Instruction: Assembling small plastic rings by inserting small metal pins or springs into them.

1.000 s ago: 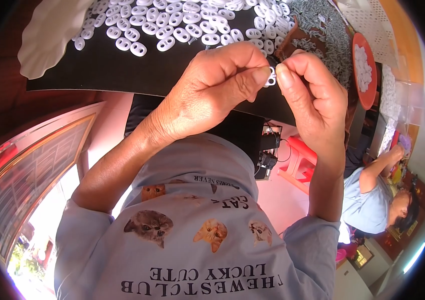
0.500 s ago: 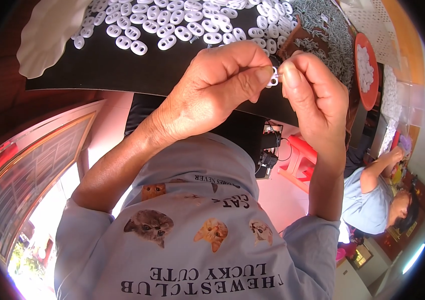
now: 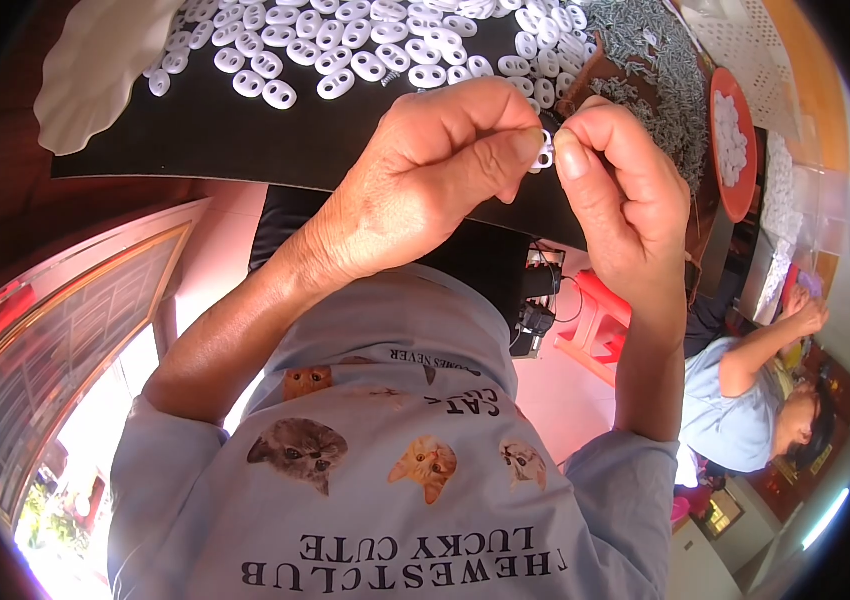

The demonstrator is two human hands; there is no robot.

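Observation:
Between the thumb and forefinger of my left hand [image 3: 445, 180] is a small white plastic piece with two holes [image 3: 546, 150], partly covered by the fingertips. My right hand [image 3: 625, 190] is closed in a pinch, its fingertips against the right side of that piece. Whatever the right fingers hold is hidden behind them. Both hands are raised over the front edge of the black tabletop [image 3: 185, 145]. Beyond them lie many loose white two-hole oval pieces [image 3: 336, 83], and a single screw [image 3: 390, 78] rests among these.
A heap of grey screws [image 3: 660, 90] lies at the back right. Beside it stands an orange-red dish [image 3: 741, 205] of small white parts. A cream wavy-edged tray [image 3: 95, 80] is at the left. Below right are a red stool [image 3: 595, 330] and another person [image 3: 735, 400].
My right hand has shifted slightly left, closing the small gap to the white piece. My left hand keeps its grip, almost still. The other person's arm has moved a little.

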